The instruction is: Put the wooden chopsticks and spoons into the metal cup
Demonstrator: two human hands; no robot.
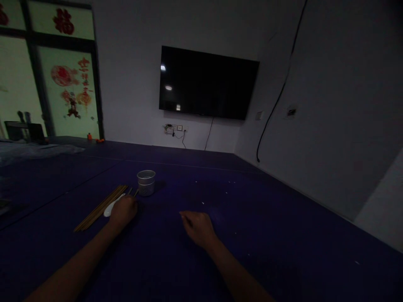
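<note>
My left hand (124, 211) is low over the purple tabletop, fingers curled down. Two thin stick-like utensils (136, 193) poke out just past its fingers; their other ends are hidden by the hand, so their kind is unclear. Against that hand lies a white spoon (110, 208), partly covered. To its left, a bundle of wooden chopsticks (100, 209) lies slanting on the table. A grey metal cup with a perforated lower part (146, 183) stands upright just beyond the left fingers. My right hand (198, 226) is closed near the table's middle, with nothing visible in it.
The purple table (176, 260) reaches back to the wall, with small white scraps (203, 203) scattered on it. Clear plastic sheeting (37, 152) and a dark box (27, 131) lie at the far left. Small orange items (90, 136) sit near the door. A black cable (277, 100) hangs at right.
</note>
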